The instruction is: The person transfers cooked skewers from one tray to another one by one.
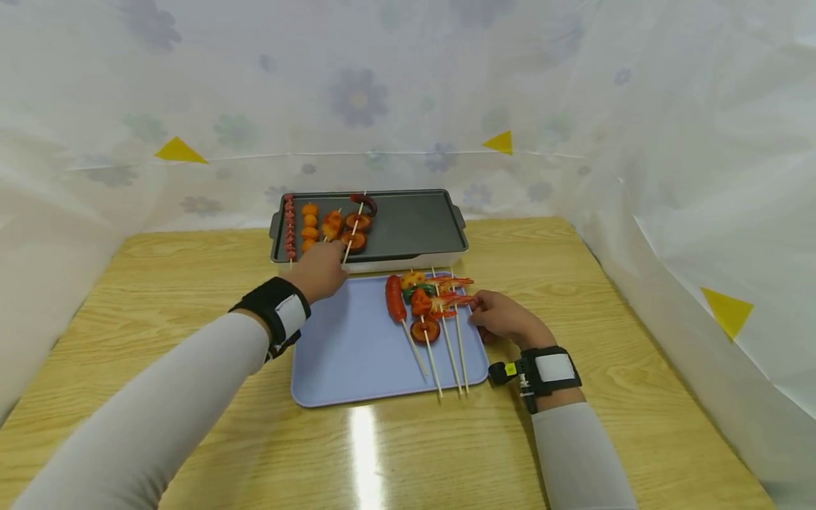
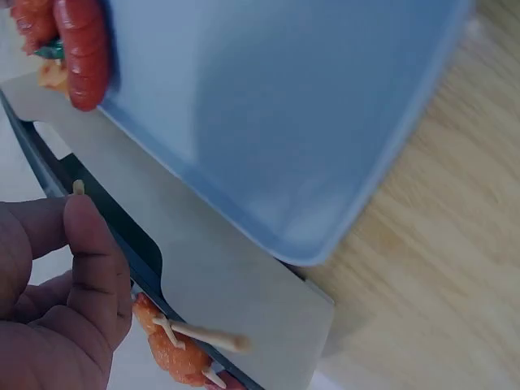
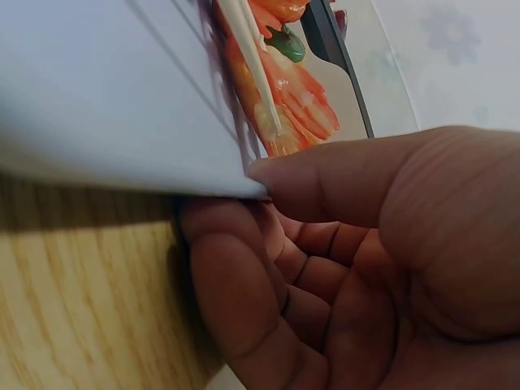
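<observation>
My left hand [image 1: 321,270] is at the front edge of the dark grill pan [image 1: 414,223], pinching a stick between thumb and finger. In the left wrist view the stick's end [image 2: 79,187] pokes out of the pinch. It appears to belong to the skewer of round brown slices [image 1: 358,222] with a curled dark red piece on top, lying over the pan. My right hand [image 1: 510,315] grips the right rim of the blue tray [image 1: 344,347], with the thumb above and fingers below. Shrimp skewers [image 1: 449,301] lie beside that thumb.
Also on the pan are a pink-red skewer [image 1: 290,227], an orange ball skewer [image 1: 309,221] and a browned meat skewer [image 1: 331,224]. A red sausage skewer [image 1: 395,299] and a round-slice skewer [image 1: 425,330] lie on the tray's right half. Floral sheeting [image 1: 382,106] surrounds the wooden table [image 1: 191,283].
</observation>
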### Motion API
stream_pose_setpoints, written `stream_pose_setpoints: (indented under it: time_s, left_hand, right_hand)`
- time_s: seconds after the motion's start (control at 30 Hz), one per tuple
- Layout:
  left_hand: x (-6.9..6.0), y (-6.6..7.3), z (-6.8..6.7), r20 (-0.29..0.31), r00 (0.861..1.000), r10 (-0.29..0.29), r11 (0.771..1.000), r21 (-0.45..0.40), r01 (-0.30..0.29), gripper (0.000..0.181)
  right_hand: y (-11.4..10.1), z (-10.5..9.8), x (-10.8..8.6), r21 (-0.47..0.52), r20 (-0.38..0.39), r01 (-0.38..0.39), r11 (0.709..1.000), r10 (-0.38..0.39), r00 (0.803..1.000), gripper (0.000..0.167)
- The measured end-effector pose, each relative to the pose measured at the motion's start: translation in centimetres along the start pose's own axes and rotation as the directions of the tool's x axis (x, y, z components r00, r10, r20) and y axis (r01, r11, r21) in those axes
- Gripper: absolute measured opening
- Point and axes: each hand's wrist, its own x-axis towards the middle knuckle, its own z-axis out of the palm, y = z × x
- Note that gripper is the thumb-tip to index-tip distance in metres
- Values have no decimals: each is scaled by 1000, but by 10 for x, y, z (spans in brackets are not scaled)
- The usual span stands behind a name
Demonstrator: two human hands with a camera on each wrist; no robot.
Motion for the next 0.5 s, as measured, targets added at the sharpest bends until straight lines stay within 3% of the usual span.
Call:
stream_pose_setpoints:
  time_s: [0.13, 0.3, 0.5]
  left_hand:
    - [2, 1, 1, 2, 999, -45, 996, -78, 45, 14]
    - [6, -3, 0, 66, 991, -113, 979, -162, 122, 28]
    - [3, -5, -3, 137, 971, -198, 951, -213, 224, 35]
  right_hand:
    - [0, 1, -2, 5, -4, -13, 1000, 13, 1000, 15]
    - [-1, 3, -3, 1, -14, -22, 1000, 22, 1000, 13]
    - [-4, 7, -1, -7, -10, -22, 1000, 22, 1000, 14]
